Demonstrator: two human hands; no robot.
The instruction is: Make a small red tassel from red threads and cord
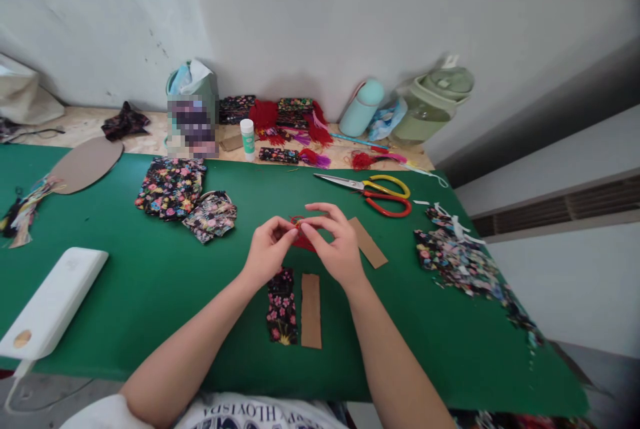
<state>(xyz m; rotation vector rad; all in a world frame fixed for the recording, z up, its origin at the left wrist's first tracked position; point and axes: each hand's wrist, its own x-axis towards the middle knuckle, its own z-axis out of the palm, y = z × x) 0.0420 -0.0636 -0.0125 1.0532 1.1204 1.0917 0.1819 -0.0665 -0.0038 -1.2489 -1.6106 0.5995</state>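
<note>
Over the middle of the green table, my left hand (271, 244) and my right hand (336, 242) meet at the fingertips. Both pinch a small red tassel (306, 241), its top mostly covered by my fingers. My right index finger stretches out above the pinch. Just below lie a black strip of flowered fabric (282, 309) and a brown cardboard strip (311, 312), side by side. A second cardboard strip (369, 242) rests partly behind my right hand.
Scissors (367, 187) with yellow and red handles lie beyond my right hand. Fabric scraps (463, 259) are heaped at right, folded flowered cloth (171, 187) at left. A glue stick (247, 140) and bottles line the wall. A white power bank (54, 302) sits at lower left.
</note>
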